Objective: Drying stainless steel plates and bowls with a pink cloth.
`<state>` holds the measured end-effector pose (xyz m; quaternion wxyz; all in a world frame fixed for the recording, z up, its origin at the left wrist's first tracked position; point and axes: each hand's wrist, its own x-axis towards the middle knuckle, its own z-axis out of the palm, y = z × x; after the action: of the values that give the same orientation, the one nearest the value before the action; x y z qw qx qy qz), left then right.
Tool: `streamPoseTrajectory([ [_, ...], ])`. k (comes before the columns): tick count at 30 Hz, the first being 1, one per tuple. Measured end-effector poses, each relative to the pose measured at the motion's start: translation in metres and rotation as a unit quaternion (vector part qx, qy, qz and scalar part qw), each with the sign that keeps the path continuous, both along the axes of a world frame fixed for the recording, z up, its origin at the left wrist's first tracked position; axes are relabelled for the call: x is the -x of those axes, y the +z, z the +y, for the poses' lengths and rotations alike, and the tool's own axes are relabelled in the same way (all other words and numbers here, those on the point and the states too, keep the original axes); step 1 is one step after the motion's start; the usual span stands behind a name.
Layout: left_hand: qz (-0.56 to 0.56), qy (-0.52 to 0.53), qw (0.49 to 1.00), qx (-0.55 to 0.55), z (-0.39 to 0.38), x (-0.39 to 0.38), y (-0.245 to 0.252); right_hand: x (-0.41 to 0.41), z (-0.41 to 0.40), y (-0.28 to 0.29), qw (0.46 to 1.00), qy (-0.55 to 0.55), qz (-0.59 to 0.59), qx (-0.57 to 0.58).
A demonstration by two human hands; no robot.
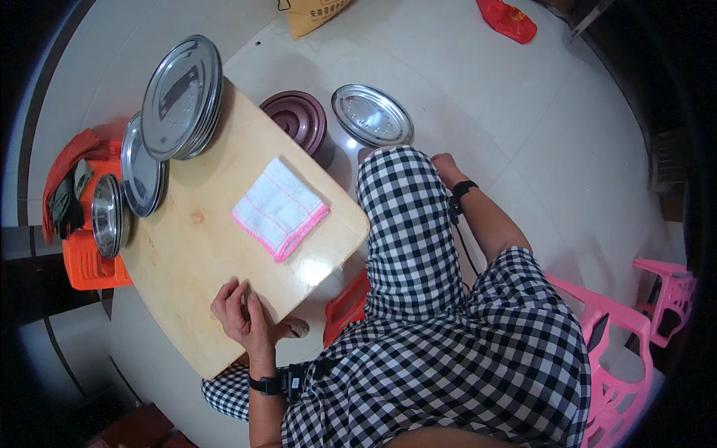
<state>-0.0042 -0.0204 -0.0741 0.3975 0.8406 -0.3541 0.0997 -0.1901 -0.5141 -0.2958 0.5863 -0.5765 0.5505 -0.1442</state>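
Observation:
My left hand (242, 316) rests at the near edge of a pale wooden tabletop (196, 269), fingers loosely curled and apart, with nothing in them. A folded white cloth with pink stitched edges (280, 204) lies on the tabletop ahead of that hand. Beside my knee is my right hand (444, 168); its fingers are partly hidden, and no held thing shows. A stack of round stainless steel plates (182, 101) stands at the table's far corner. Further along that side are more steel plates (140, 173) and a few nested steel bowls (105, 215).
Beyond the table are a maroon lidded bucket (297, 117) and an oval steel tray (372, 115). An orange plastic chair (95, 274) bears cloths (73, 185). Pink plastic chairs (622, 319) stand at right. A yellow sack (313, 17) and red bag (507, 21) lie on the tiled floor.

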Motion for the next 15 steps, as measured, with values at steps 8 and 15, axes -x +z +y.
streamPoseTrajectory([
  [8, 0.068, -0.011, 0.998, 0.010, 0.015, 0.014, 0.012, -0.001, -0.012, -0.002, 0.998, -0.044, -0.036, -0.007],
  [15, 0.094, -0.016, 0.994, -0.053, 0.035, 0.018, 0.029, 0.019, -0.025, -0.012, 0.985, -0.149, -0.066, -0.057],
])
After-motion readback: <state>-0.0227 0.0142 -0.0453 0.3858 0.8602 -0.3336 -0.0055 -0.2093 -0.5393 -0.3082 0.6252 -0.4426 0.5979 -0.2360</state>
